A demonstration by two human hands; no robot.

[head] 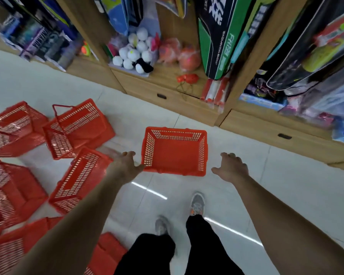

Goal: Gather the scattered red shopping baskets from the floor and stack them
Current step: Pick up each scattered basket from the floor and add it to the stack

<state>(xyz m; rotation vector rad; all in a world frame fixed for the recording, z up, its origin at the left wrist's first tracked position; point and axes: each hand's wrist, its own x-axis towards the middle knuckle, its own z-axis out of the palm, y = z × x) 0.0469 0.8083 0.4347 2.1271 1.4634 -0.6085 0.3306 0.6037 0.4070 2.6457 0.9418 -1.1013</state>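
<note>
Red tipped baskets scattered on white floor, far left. Left arm stretched forward; left hand palm down, fingers loosely spread, thumb at near-left corner of upright basket. Basket stands centre, empty. Right arm stretched forward; right hand relaxed, fingers spread, holding nothing, just right of basket, not touching.

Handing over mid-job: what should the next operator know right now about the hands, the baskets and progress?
Left hand: open, empty, at the near left corner of the upright basket; contact unclear.
Right hand: open, empty, apart from its right side.
Tipped baskets lie scattered on the floor to the left.
Done: no stack visible.
Left: gather and nest them all.
</note>
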